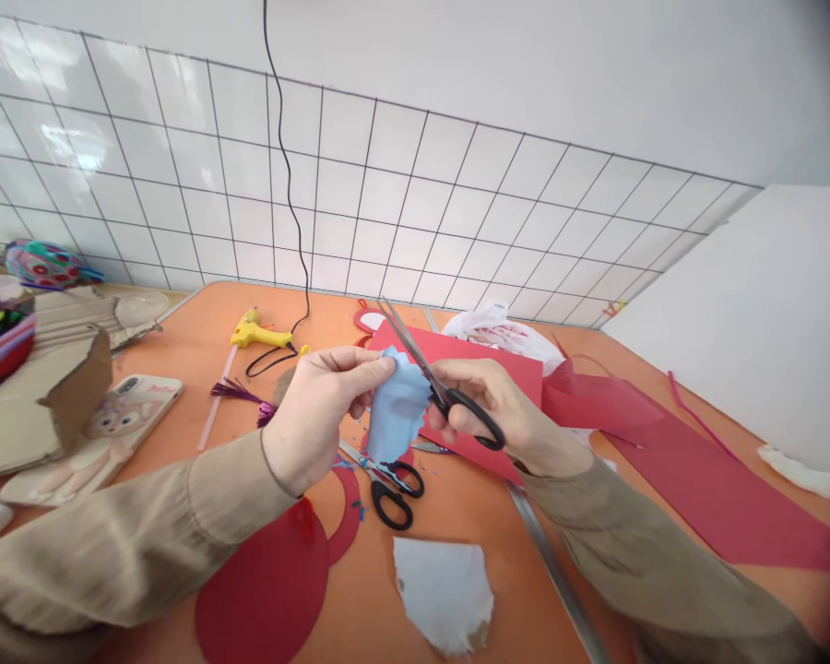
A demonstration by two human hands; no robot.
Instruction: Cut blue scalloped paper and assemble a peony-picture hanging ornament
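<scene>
My left hand (328, 397) pinches the top left edge of a light blue piece (396, 406) with a zigzag-cut border. My right hand (488, 397) grips black-handled scissors (415, 355), their blades pointing up and left along the piece's upper right edge. Below the blue piece, a second pair of black-handled scissors (391, 498) lies on the orange table (360, 599). A red sheet (518, 373) is behind my right hand. Near the front lie a red disc (266, 581) and a pale scrap (446, 590) with an uneven edge.
A yellow glue gun (255, 330) with a black cable lies at the back left. Further left are a phone (138, 406) and an open cardboard box (41, 397). A white plastic bag (504, 332) sits at the back, with a long red strip (719, 480) on the right.
</scene>
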